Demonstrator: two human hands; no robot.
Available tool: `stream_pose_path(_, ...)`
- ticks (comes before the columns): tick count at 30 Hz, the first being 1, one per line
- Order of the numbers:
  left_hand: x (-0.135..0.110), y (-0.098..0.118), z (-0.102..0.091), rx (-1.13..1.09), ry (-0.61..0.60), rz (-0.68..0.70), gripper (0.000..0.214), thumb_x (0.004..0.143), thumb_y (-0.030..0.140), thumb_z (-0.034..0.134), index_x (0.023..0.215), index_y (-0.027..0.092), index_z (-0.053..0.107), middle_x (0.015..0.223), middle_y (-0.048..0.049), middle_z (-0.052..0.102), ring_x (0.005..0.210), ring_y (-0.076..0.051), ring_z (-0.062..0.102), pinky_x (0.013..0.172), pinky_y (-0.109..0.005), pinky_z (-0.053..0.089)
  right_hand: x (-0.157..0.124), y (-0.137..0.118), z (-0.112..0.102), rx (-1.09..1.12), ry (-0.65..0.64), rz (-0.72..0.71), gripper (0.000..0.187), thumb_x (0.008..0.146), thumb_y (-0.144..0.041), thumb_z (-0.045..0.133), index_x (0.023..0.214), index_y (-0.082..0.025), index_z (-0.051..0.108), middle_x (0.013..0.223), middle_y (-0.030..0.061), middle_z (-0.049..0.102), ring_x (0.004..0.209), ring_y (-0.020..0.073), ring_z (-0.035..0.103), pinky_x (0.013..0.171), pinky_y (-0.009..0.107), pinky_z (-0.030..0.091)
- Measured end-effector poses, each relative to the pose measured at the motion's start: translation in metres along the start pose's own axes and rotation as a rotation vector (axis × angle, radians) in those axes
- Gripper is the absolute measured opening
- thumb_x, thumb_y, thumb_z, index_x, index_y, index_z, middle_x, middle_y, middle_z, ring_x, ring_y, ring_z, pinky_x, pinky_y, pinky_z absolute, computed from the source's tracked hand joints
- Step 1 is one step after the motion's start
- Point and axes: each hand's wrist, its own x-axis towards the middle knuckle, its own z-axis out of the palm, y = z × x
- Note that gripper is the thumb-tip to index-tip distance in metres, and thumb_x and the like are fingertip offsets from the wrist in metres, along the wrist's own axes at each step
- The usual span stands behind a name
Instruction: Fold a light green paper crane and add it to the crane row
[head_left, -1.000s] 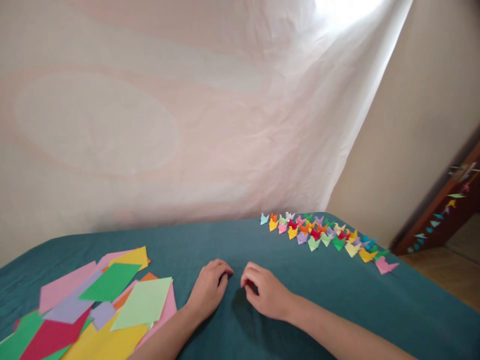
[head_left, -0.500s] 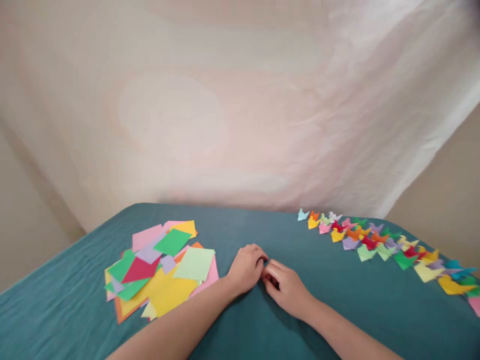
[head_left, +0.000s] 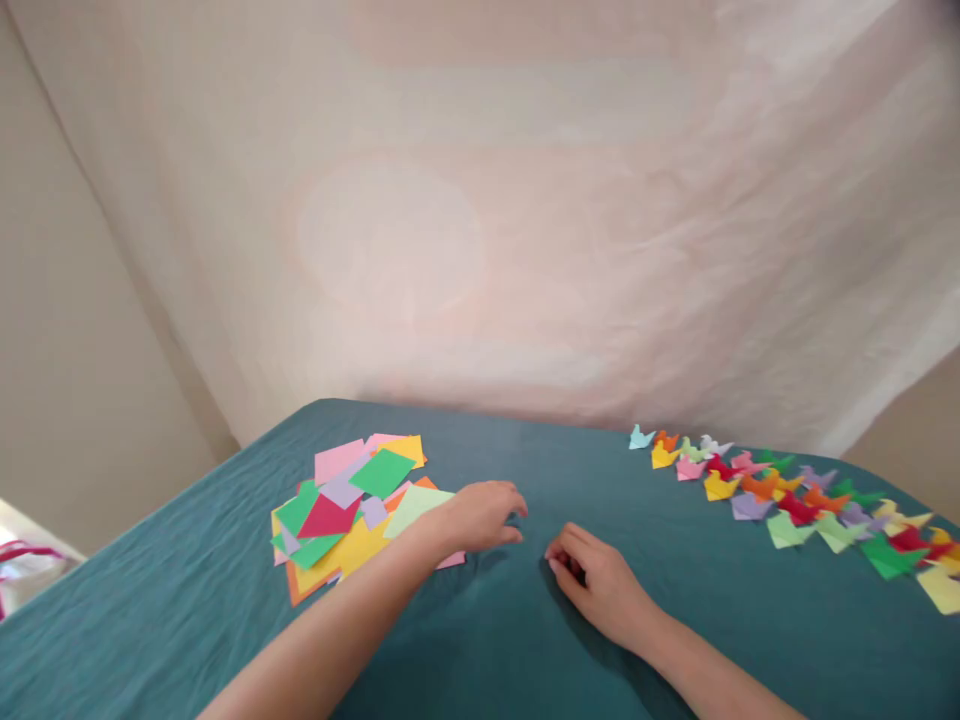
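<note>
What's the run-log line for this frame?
left hand: empty, beside loose coloured paper squares | right hand: empty, on teal tablecloth | folded paper cranes: far right

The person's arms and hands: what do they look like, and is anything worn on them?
Both forearms are bare as far as the picture shows; no sleeve comes into view. The left hand and the right hand wear no glove. No ring, watch or bracelet can be seen. The fingernails look short and unpainted.

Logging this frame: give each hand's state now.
Left hand: fingers loosely curled, empty, beside the paper pile.
Right hand: fingers curled on cloth; contents cannot be told.
</note>
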Motion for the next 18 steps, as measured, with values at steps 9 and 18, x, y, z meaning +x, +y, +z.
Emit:
stream_pose_path(9, -0.064, -0.018, 0.003, 0.123, 0.055, -0.281, 0.033, 0.078, 0.028, 0.056, 0.108, 0.016, 0.062, 0.119, -0.0152, 0.057, 0.111, -0.031, 0.053, 0.096, -0.043, 0.039, 0.002, 0.001, -0.003, -0.041, 0.044, -0.024, 0.015, 0.079, -0.009, 0.046, 0.082, -0.02, 0.056, 0.078, 0.0002, 0.054, 0.067, 0.0121, 0.051, 0.061, 0.022, 0.039)
stream_pose_path(18, -0.084, -0.011, 0.01, 0.178, 0.009, -0.268, 0.037, 0.085, 0.025, 0.039, 0.117, 0.019, 0.057, 0.12, -0.0105, 0.058, 0.105, -0.026, 0.058, 0.093, -0.04, 0.044, 0.001, 0.002, -0.007, -0.074, 0.059, -0.047, 0.015, 0.079, -0.009, 0.048, 0.083, -0.02, 0.058, 0.08, 0.0007, 0.056, 0.069, 0.0117, 0.053, 0.063, 0.022, 0.04)
